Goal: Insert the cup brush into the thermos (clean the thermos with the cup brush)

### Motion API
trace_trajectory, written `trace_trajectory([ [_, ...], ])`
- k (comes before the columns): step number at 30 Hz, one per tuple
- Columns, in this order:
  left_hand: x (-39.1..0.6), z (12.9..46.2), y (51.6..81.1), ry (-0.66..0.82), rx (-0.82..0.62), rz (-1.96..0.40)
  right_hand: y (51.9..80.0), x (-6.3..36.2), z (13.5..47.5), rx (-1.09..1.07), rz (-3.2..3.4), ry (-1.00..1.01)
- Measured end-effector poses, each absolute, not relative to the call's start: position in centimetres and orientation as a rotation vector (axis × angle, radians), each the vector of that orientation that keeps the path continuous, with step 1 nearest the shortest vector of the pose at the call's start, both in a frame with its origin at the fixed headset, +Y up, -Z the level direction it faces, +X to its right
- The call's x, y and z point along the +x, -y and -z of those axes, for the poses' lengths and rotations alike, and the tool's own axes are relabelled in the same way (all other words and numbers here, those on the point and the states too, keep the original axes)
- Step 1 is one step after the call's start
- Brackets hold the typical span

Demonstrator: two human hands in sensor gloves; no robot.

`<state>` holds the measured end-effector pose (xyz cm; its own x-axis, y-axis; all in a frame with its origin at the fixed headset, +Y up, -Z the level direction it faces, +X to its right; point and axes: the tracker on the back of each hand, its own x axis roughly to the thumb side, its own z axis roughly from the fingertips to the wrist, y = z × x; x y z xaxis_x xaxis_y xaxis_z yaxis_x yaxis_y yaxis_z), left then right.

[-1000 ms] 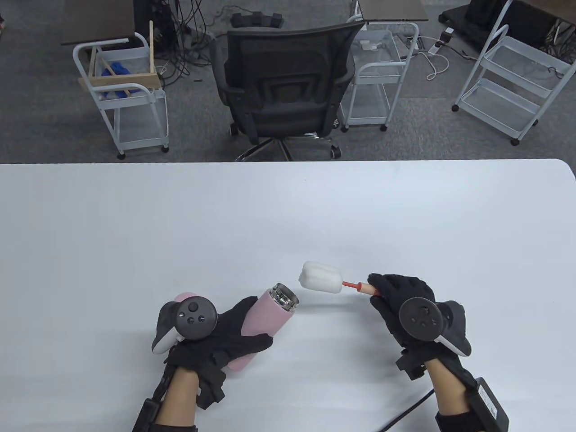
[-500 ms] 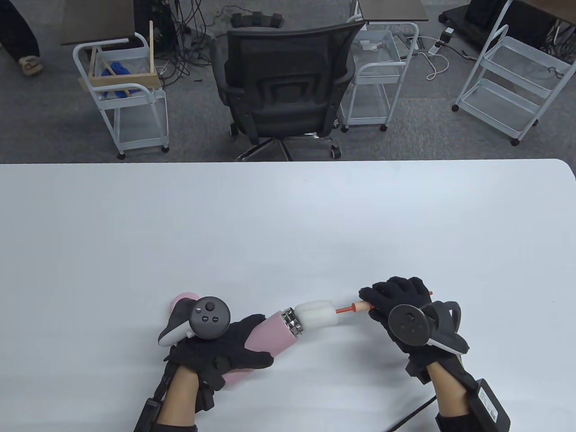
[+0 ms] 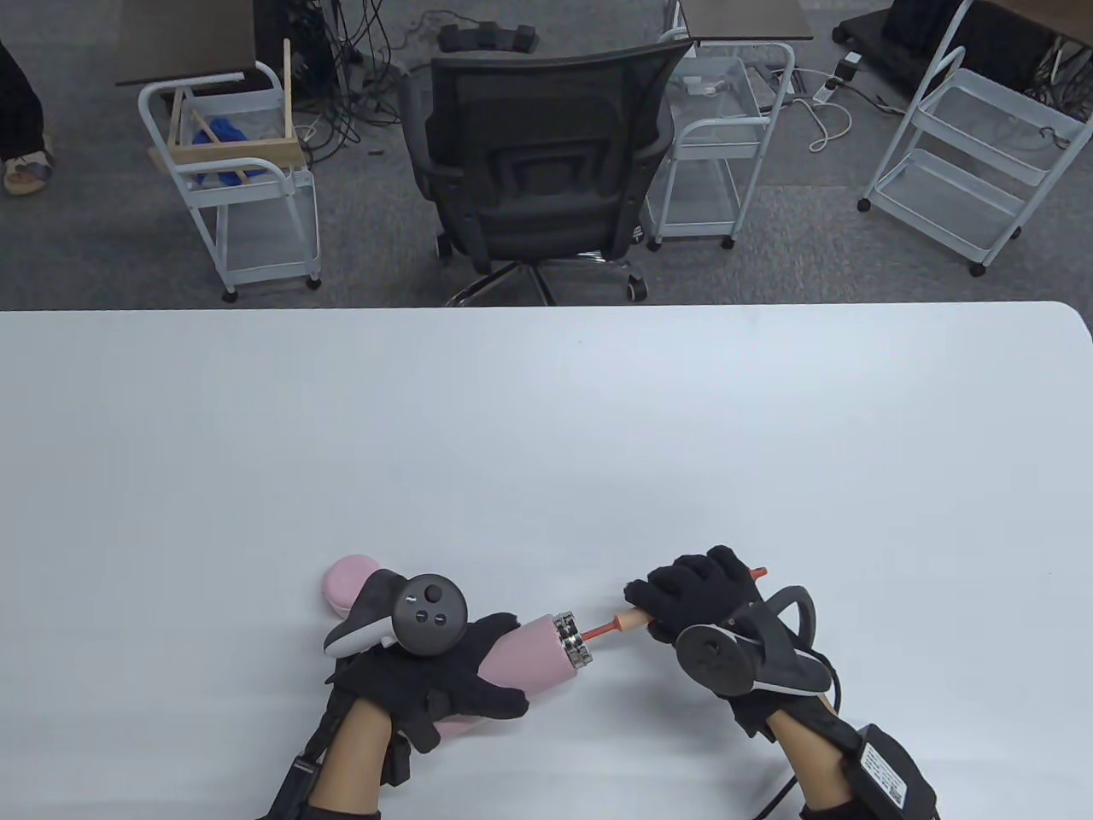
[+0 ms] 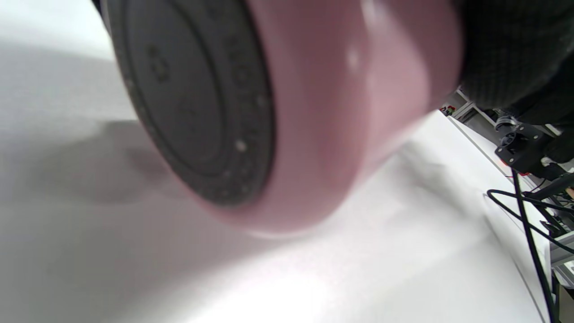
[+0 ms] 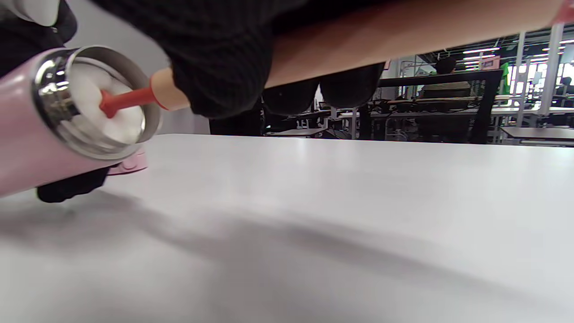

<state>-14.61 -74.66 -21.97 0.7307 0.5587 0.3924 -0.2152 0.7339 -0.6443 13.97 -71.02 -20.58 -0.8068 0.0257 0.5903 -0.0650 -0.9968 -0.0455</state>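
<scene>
My left hand [image 3: 444, 675] grips a pink thermos [image 3: 538, 653] that is tilted, its steel mouth [image 3: 572, 647] pointing right. Its grey base fills the left wrist view [image 4: 193, 98], just above the table. My right hand [image 3: 696, 598] holds the cup brush by its wooden handle [image 3: 632, 617]. The red stem [image 3: 598, 631] enters the mouth. In the right wrist view the white sponge head [image 5: 89, 107] sits inside the steel rim [image 5: 49, 89], with the red stem [image 5: 125, 99] sticking out.
A pink lid [image 3: 346, 582] lies on the white table [image 3: 546, 427] just left of my left hand; it also shows in the right wrist view [image 5: 130, 165]. An office chair [image 3: 538, 162] and wire carts stand beyond the far edge.
The brush head went from outside the mouth to fully inside the thermos. My right hand moved left and down. The thermos tilted flatter, mouth more to the right.
</scene>
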Motion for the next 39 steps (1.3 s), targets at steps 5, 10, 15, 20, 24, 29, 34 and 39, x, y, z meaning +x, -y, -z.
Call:
trace_trajectory([
  [5,-14.2,21.8,74.3,0.626,-0.587,-0.467,71.6,11.9,19.3,1.033,-2.888,0.121],
  [10,-14.3,21.8,74.4,0.626,-0.590,-0.477,71.8,11.3,18.8,1.059,-2.885,0.173],
  [15,-14.7,21.9,74.4,0.601,-0.589,-0.471,71.5,13.2,19.8,0.932,-2.935,0.248],
  [20,-15.0,22.0,74.1,0.594,-0.578,-0.498,71.5,16.2,21.6,0.779,-2.885,0.242],
  [24,-15.1,22.0,74.1,0.590,-0.575,-0.492,71.2,17.1,22.0,0.733,-2.911,0.307],
  [29,-15.5,22.2,74.2,0.576,-0.579,-0.508,71.2,18.5,22.6,0.674,-2.915,0.338],
  [34,-16.3,22.3,74.2,0.551,-0.576,-0.500,71.1,21.2,23.4,0.534,-2.931,0.364],
  [39,-16.8,22.4,74.1,0.543,-0.564,-0.541,71.0,23.5,24.0,0.421,-2.867,0.375],
])
